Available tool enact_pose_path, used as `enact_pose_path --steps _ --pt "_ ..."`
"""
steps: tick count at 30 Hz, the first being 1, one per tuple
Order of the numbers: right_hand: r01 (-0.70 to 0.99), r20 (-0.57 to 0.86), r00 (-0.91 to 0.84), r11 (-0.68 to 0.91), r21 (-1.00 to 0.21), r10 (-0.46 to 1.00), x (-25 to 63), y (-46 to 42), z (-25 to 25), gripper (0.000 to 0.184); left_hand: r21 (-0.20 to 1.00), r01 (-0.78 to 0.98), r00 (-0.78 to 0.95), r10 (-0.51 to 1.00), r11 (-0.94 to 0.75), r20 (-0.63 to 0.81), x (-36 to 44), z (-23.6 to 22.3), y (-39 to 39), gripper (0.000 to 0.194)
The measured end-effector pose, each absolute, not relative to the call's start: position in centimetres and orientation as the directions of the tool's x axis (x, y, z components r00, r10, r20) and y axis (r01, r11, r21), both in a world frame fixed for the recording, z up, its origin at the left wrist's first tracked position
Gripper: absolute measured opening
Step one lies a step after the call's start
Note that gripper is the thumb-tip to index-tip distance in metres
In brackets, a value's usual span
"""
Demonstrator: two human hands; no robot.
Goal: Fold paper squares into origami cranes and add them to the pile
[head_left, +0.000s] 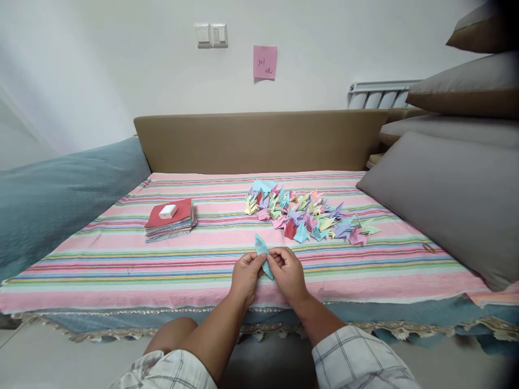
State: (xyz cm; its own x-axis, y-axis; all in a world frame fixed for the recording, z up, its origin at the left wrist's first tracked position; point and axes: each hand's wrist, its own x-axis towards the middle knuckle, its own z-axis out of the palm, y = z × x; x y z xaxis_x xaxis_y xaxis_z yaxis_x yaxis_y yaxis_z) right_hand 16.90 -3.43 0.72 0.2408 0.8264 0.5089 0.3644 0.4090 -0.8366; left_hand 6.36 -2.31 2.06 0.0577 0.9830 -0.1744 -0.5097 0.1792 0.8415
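Between my two hands is a light blue folded paper (261, 246), narrow and pointed at its upper end. My left hand (245, 274) pinches it from the left, thumb on top. From the other side my right hand (288, 273) pinches it with thumb and fingers. Both thumbs meet near the paper's middle, hiding part of the folds. Just beyond the hands lies a spread of folded paper cranes (302, 216) in pink, blue, yellow, green, purple and red. Behind them a flat light blue paper (263, 186) shows.
A stack of paper squares (170, 229) with a small white block (168, 211) on top sits at the left. Striped cloth (121, 259) covers the seat. Grey cushions (450, 200) pile up at the right, near a small brownish loop (428, 248). A brown backrest (259, 143) stands behind.
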Motion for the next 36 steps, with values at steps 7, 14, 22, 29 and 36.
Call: enact_pose_path --steps 7,14,22,29,36 --pt "0.221 0.332 0.163 0.294 -0.93 0.929 17.2 -3.2 0.7 0.017 0.886 -0.446 0.056 0.992 0.129 -0.116 6.1 1.1 -2.2 0.026" --pt "-0.029 0.2 0.092 0.203 -0.979 0.975 17.3 -3.1 0.9 0.025 0.898 -0.419 0.06 0.991 0.134 -0.12 5.9 0.8 -2.1 0.027" --pt "-0.023 0.193 0.127 0.197 -0.98 0.973 17.3 -2.8 0.2 0.024 0.879 -0.432 0.167 0.976 0.2 -0.14 5.8 1.9 -2.7 0.03" --pt "-0.022 0.188 0.11 0.191 -0.981 0.976 17.6 -2.8 0.4 0.026 0.885 -0.412 0.224 0.966 0.215 -0.13 5.2 1.3 -2.6 0.033" --pt "-0.023 0.235 0.124 0.239 -0.971 0.964 17.5 -3.1 0.6 0.024 0.894 -0.407 0.227 0.969 0.184 -0.096 5.0 1.3 -2.8 0.031"
